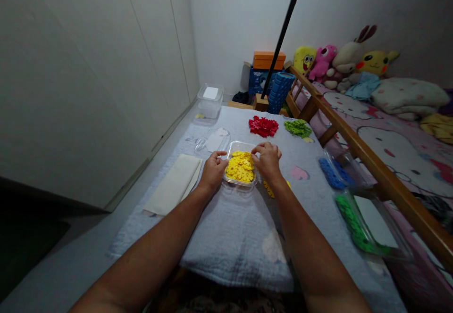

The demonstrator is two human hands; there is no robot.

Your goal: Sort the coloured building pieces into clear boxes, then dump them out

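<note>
A clear plastic box point(239, 146) filled with small yellow flower-shaped pieces point(240, 167) is gripped at its two sides on the pale quilted blanket point(230, 237), the left hand point(212, 170) and right hand point(268, 160) each curled around a rim. Behind it, a red pile of pieces point(263, 126) and a green pile of pieces point(297, 127) are seen well apart from the box.

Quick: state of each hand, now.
Left hand: closed on the left side of the clear tub of yellow pieces.
Right hand: closed on the tub's right side.
</note>
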